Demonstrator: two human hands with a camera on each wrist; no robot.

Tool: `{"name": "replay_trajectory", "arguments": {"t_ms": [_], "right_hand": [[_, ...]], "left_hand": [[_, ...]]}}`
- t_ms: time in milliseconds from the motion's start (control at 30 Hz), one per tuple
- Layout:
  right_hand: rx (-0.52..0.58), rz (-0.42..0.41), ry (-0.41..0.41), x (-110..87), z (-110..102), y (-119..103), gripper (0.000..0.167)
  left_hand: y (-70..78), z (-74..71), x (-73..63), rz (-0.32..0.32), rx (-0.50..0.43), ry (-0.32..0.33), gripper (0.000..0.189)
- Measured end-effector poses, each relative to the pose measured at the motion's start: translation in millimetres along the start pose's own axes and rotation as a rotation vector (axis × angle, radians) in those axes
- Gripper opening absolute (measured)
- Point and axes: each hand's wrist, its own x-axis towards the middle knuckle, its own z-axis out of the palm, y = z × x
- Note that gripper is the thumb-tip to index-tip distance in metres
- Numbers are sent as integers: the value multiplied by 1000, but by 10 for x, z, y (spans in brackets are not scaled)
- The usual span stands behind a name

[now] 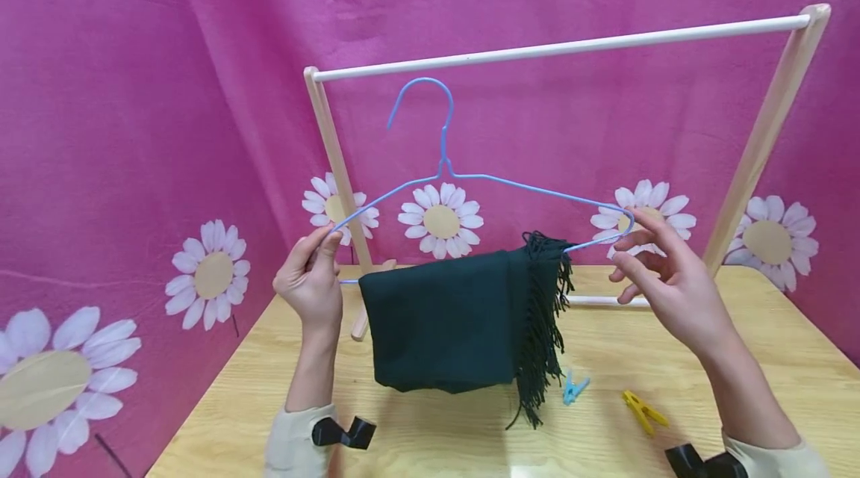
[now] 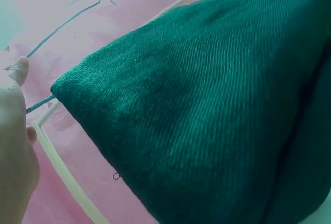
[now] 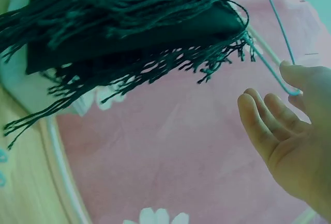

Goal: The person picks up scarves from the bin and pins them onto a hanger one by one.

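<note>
A blue wire clothes hanger point(image 1: 443, 153) is held up above the table, its hook upward. Over its lower bar hangs a folded dark green scarf point(image 1: 443, 321), with long fringe point(image 1: 540, 328) at the right end. My left hand point(image 1: 310, 284) pinches the hanger's left corner between thumb and fingers. At the opposite corner my right hand point(image 1: 661, 276) holds the wire near the index finger, the other fingers loosely bent. In the left wrist view the scarf point(image 2: 191, 100) fills most of the picture. The fringe dangles beside my right hand point(image 3: 289, 136) in the right wrist view.
Behind the hanger stands a wooden rack with a white top rail point(image 1: 564, 50). A blue clothespin point(image 1: 574, 388) and a yellow clothespin point(image 1: 645, 412) lie on the wooden table point(image 1: 759, 336) at the right. A pink flowered cloth point(image 1: 571, 127) covers the back and left side.
</note>
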Motion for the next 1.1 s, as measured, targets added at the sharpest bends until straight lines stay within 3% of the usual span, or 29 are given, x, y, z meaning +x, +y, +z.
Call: {"name": "replay_trajectory", "arguments": {"t_ms": [300, 533, 733, 1100], "right_hand": [[-205, -5, -158, -163, -94, 265, 47], [-402, -154, -297, -366, -269, 515, 48], [-415, -301, -446, -609, -418, 681, 63], [-383, -190, -575, -928, -512, 914, 59]], "left_hand": [[-37, -4, -26, -11, 0, -2, 22], [-17, -26, 4, -6, -38, 11, 25], [-29, -22, 11, -5, -51, 3, 24], [-55, -31, -2, -9, -39, 6, 25]]}}
